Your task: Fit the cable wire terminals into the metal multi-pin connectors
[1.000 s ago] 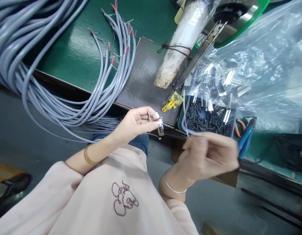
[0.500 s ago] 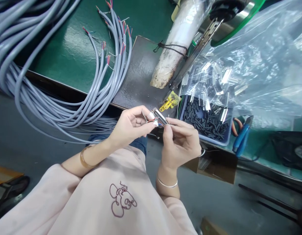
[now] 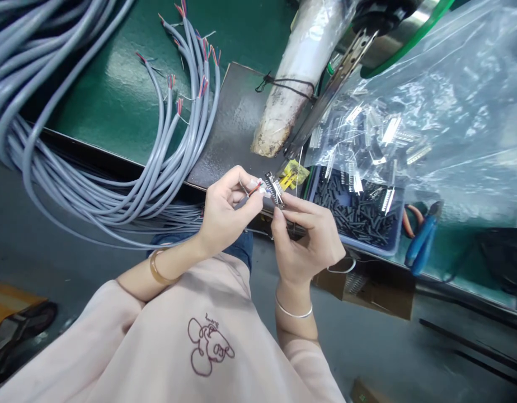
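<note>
Between my two hands is a small metal-edged multi-pin connector (image 3: 275, 190), tilted so that its row of pins shows. My left hand (image 3: 229, 210) pinches thin coloured wires (image 3: 257, 187), red and blue among them, right against the connector's left side. Thumb and fingers of my right hand (image 3: 306, 235) grip the connector's lower right end. A fine bare wire (image 3: 299, 168) rises past the right fingertips; where it ends is hidden. Just beyond the connector lie a yellow clip-like piece (image 3: 287, 180) and a yellow sponge (image 3: 298, 169).
Thick bundles of grey cable (image 3: 149, 184) with stripped ends fill the left. A soldering iron-like metal rod (image 3: 329, 101) slants beside a stained white roll (image 3: 283, 106). At right stand a blue bin (image 3: 393, 246) of black sleeves, clear bags (image 3: 451, 112) and blue-handled cutters (image 3: 422, 243).
The connector has turned steeper in my right fingers, showing its pin row. My right hand has dropped slightly, and the left pinch with the wires has moved a little up and left.
</note>
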Demonstrator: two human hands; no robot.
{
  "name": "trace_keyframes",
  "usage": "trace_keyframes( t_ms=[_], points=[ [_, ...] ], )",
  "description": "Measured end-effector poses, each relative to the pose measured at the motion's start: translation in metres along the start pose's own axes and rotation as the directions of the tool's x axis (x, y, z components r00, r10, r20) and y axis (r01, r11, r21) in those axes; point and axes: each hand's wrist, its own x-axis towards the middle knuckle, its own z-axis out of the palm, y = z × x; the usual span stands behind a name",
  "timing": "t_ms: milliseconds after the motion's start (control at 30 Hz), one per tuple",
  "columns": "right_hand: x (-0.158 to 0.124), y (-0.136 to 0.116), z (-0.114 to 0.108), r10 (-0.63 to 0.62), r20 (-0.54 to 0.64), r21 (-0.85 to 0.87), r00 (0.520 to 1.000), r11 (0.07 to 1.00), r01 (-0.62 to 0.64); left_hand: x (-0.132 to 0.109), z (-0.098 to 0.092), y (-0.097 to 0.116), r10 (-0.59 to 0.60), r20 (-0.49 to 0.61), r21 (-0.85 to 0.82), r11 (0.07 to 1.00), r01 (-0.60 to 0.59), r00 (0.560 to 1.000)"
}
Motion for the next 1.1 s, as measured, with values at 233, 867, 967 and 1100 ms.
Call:
trace_keyframes(
  t_ms=[233, 867, 967, 1100],
  points=[
    [0.006, 0.003, 0.003, -0.029, -0.020, -0.017, 0.999, 0.999, 0.029, 0.001, 0.006, -0.004, 0.142, -0.089, 0.170, 0.977, -0.126, 0.986],
    [0.008, 0.005, 0.007, -0.039, -0.036, -0.017, 0.999, 0.999, 0.038, -0.001, 0.009, -0.008, 0.339, -0.089, 0.356, 0.889, -0.287, 0.937],
    [0.009, 0.003, 0.006, -0.044, -0.039, -0.037, 0.998, 0.998, 0.042, 0.000, 0.009, -0.006, 0.343, -0.083, 0.344, 0.891, -0.296, 0.936],
    [0.006, 0.005, 0.005, -0.085, -0.029, -0.060, 0.996, 0.995, 0.083, 0.000, 0.008, -0.004, 0.285, -0.091, 0.318, 0.916, -0.244, 0.954]
  ],
)
